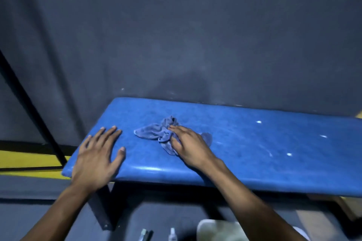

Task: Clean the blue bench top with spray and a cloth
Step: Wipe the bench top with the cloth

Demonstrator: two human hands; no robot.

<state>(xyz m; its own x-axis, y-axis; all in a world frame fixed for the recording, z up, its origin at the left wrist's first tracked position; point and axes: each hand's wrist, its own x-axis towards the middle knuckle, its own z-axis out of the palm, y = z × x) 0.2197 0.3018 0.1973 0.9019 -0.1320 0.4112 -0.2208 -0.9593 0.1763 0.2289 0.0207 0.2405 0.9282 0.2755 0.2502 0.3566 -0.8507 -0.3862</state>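
Observation:
The blue padded bench top (244,143) runs from centre left to the right edge, with small white specks on its right part. A crumpled grey-blue cloth (154,132) lies on it left of the middle. My right hand (188,143) presses flat on the cloth's right part, fingers straight and pointing left. My left hand (99,152) rests flat on the bench's left end, fingers spread, holding nothing. A small clear spray bottle (172,237) stands on the floor below the bench at the bottom edge.
A dark grey wall stands right behind the bench. A black metal frame (31,107) slants down at the left over a yellow floor strip (25,159). The bench's black leg (101,207) is below its left end. A pale container (215,231) sits on the floor.

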